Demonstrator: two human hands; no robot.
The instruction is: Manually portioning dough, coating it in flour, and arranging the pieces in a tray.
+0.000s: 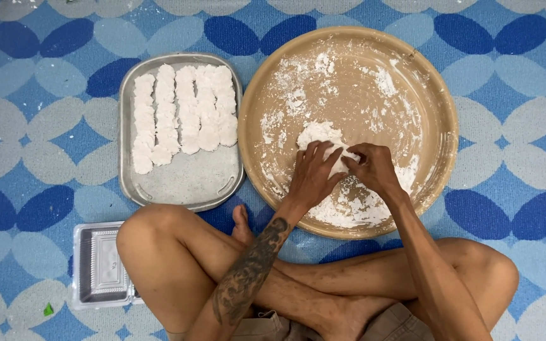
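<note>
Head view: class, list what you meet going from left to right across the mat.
Clear plastic container → metal tray of white dough pieces → left hand → right hand, both on the dough lump → far rim of the round tan basin.

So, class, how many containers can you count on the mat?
3: a metal tray at left, a round tan basin beside it under both hands, and a clear plastic box by the knee.

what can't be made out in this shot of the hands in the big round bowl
Head view only:
- Dough lump: near part hidden under left hand and right hand; grip unclear.
- Fingertips: buried in the dough.
- Clear plastic container: right edge behind the knee.
- Metal tray: pieces' undersides unseen.
</note>
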